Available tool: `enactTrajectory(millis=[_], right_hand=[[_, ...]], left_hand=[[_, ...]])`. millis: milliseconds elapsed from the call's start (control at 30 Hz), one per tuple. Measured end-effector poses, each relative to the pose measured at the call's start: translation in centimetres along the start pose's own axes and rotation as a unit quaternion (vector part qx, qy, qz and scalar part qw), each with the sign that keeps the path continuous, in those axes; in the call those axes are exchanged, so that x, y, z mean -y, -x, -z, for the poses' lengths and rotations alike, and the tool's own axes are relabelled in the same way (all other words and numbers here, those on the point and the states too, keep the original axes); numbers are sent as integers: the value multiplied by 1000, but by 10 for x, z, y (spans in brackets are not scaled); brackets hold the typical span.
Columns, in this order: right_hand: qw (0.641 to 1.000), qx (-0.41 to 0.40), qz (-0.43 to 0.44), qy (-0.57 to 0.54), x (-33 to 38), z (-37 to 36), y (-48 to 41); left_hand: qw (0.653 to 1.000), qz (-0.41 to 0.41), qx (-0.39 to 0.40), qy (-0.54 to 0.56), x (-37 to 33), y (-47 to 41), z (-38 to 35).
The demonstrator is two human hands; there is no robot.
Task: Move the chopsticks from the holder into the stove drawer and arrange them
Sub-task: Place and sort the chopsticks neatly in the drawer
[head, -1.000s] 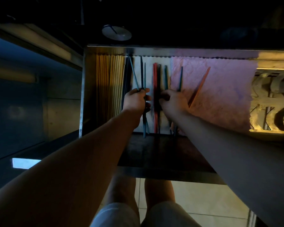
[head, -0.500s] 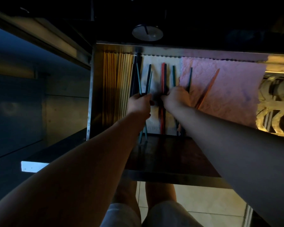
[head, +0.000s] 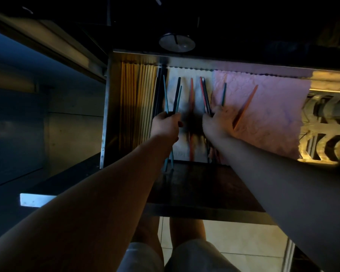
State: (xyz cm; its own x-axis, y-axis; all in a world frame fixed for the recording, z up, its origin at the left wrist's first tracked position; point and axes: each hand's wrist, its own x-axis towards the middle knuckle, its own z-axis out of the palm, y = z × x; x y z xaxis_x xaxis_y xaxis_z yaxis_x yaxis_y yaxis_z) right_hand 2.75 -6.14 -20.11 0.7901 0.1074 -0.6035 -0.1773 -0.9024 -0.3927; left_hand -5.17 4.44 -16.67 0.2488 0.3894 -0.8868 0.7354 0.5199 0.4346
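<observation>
The open stove drawer (head: 106, 114) is lined with a white cloth (head: 183, 79) and a pink cloth (head: 263, 114). A row of pale wooden chopsticks (head: 137, 107) lies along its left side, with dark chopsticks (head: 159, 91) beside them. My left hand (head: 166, 124) is shut on a few teal and dark chopsticks (head: 177, 97) that fan upward. My right hand (head: 217, 122) grips a red and dark pair (head: 204, 93). A red chopstick (head: 191, 91) lies between my hands. A teal chopstick (head: 223, 94) and an orange chopstick (head: 245, 106) lie on the pink cloth.
A round knob (head: 177, 43) sits above the drawer's back edge. A dark shelf (head: 204, 185) runs under my forearms. A metal grate (head: 326, 122) glows at the right. My knees and tiled floor (head: 234, 238) show below. Dark cabinet surfaces fill the left.
My right hand has slid to the right with the red and dark pair, leaving one red chopstick alone on the white cloth. My left hand keeps its teal and dark chopsticks.
</observation>
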Motion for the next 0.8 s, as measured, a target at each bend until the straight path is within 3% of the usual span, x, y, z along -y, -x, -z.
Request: enactTrajectory(millis=[167, 367, 600, 800], right_hand=[[999, -17, -2, -50, -5, -5, 2], [998, -47, -8, -37, -3, -1, -3], [999, 0, 46, 27, -5, -1, -8], [1000, 1, 7, -6, 2, 19, 3]], left_hand=[[1000, 0, -4, -13, -2, 1, -1], [1000, -3, -14, -11, -1, 2, -5], [1000, -12, -15, -25, 2, 1, -7], [998, -31, -13, -56, 5, 2, -16]])
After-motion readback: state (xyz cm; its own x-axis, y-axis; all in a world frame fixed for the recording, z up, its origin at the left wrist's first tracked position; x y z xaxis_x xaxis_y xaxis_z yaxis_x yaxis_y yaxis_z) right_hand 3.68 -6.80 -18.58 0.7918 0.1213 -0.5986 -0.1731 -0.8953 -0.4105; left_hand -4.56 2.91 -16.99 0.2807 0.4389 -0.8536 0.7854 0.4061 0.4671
